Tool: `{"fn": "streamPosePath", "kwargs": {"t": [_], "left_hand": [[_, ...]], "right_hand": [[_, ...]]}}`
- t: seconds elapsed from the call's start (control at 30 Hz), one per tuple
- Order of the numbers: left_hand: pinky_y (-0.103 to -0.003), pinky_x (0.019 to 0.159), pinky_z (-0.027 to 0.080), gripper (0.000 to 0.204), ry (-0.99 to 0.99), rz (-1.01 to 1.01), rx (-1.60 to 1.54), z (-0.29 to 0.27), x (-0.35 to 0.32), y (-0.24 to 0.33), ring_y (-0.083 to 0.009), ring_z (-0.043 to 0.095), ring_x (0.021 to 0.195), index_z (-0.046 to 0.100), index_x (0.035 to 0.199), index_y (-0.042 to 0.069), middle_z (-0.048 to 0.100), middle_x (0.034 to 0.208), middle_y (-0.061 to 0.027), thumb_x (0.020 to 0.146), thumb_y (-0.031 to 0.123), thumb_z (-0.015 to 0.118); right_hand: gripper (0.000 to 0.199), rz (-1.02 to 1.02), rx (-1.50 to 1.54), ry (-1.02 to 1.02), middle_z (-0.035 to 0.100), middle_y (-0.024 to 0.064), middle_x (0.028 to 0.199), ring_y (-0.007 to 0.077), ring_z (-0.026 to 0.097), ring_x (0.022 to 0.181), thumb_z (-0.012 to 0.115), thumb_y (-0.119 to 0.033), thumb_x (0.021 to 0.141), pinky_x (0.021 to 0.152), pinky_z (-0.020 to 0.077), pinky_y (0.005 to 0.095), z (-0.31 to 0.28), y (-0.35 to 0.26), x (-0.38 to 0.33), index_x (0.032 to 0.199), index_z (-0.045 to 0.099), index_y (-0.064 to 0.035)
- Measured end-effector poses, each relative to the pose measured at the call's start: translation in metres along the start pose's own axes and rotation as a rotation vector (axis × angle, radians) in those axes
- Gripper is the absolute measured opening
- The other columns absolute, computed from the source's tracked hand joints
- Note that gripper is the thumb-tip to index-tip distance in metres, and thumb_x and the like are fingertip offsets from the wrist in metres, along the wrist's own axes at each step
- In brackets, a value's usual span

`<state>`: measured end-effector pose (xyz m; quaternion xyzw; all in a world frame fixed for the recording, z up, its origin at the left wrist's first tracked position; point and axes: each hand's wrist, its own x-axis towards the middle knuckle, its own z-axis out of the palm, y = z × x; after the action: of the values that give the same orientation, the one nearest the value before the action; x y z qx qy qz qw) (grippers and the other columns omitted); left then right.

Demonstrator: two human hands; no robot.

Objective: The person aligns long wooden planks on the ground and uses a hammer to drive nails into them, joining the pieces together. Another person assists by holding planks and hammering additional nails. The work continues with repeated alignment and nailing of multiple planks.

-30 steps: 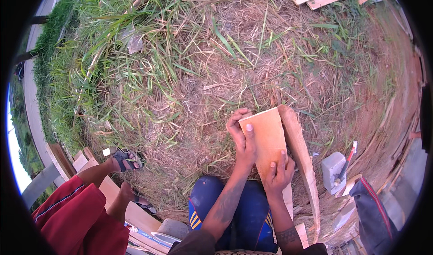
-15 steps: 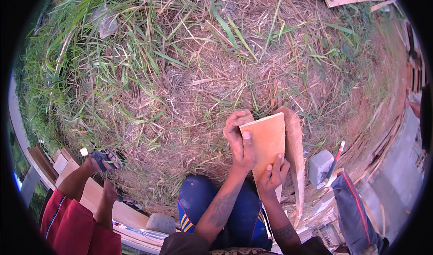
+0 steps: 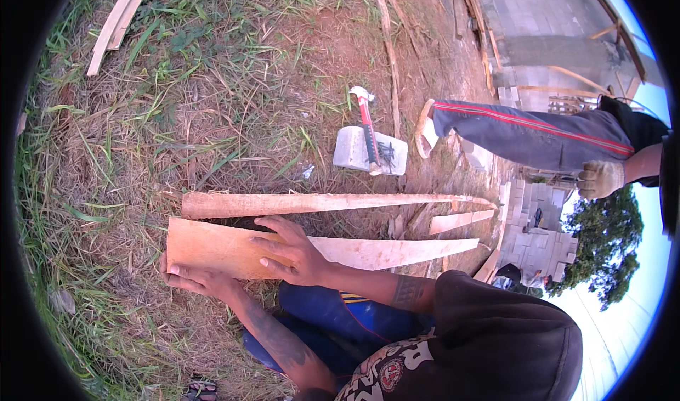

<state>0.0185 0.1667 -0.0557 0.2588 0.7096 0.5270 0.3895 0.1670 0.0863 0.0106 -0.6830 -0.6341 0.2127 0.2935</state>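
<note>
Board (image 3: 212, 246), flat, orange-tan, straight-edged, left hand (image 3: 205, 280) pinching its corner, right hand (image 3: 301, 256) spread over its face

My board (image 3: 212, 249) is orange-tan, the plank (image 3: 389, 253) v. pale cream & the timber (image 3: 283, 204) pinkish tan; my pants (image 3: 315, 303) are dk blue w/ yellow stripes, my shirt (image 3: 503, 337) blk w/ white print & a bit of red. The block (image 3: 348, 149) is lt grey, the nails (image 3: 386, 154) dk, the hammer (image 3: 367, 120) red, dk & whitish. Co-worker's pants (image 3: 524, 132) are dk grey w/ red stripes, the glove (image 3: 601, 180) beige, the grass (image 3: 81, 312) green & straw-brown.
</note>
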Motion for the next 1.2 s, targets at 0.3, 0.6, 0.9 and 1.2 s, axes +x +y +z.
{"fn": "streamPosePath", "kwargs": {"t": [0.3, 0.6, 0.9, 1.2], "left_hand": [[-0.05, 0.105, 0.049, 0.061, 0.017, -0.08, 0.005, -0.016, 0.012, -0.012, -0.0282, 0.052, 0.123, 0.043, 0.139, 0.008, 0.045, 0.138, -0.0167, 0.113, 0.062, 0.034], [-0.05, 0.125, 0.04, 0.098, -0.055, -0.179, 0.168, -0.005, -0.006, 0.0, -0.0396, 0.03, 0.157, -0.001, 0.171, 0.008, 0.002, 0.176, -0.022, 0.106, 0.074, 0.032], [-0.049, 0.125, 0.04, 0.101, 0.015, -0.212, 0.089, -0.01, 0.005, 0.005, -0.0414, 0.038, 0.152, -0.002, 0.171, 0.007, 0.01, 0.175, -0.0248, 0.105, 0.075, 0.033], [-0.05, 0.12, 0.041, 0.086, -0.04, -0.039, 0.121, -0.016, 0.015, -0.017, -0.0374, 0.041, 0.146, 0.018, 0.164, 0.005, 0.016, 0.17, -0.0263, 0.109, 0.07, 0.032]], "right_hand": [[0.059, 0.669, -0.56, 0.236, 0.074, 0.0203, 0.098, 0.0358, 0.072, 0.091, 0.071, -0.054, 0.095, 0.083, 0.0565, 0.0457, -0.184, 0.164, 0.077, 0.112, 0.073, 0.0028], [0.025, 1.28, 0.12, -0.192, 0.071, 0.0141, 0.087, 0.0243, 0.066, 0.074, 0.064, -0.02, 0.094, 0.061, 0.0526, 0.0403, -0.189, 0.345, 0.127, 0.095, 0.074, 0.0034], [0.035, 0.994, 0.011, 0.135, 0.071, 0.0065, 0.074, 0.0167, 0.066, 0.069, 0.087, -0.037, 0.085, 0.066, 0.0518, 0.0375, -0.272, 0.233, 0.013, 0.101, 0.083, -0.007], [0.03, 0.854, 0.092, 0.163, 0.075, 0.0047, 0.081, 0.013, 0.068, 0.076, 0.09, -0.031, 0.083, 0.073, 0.0519, 0.0329, -0.243, 0.256, -0.022, 0.102, 0.084, -0.009]]}}
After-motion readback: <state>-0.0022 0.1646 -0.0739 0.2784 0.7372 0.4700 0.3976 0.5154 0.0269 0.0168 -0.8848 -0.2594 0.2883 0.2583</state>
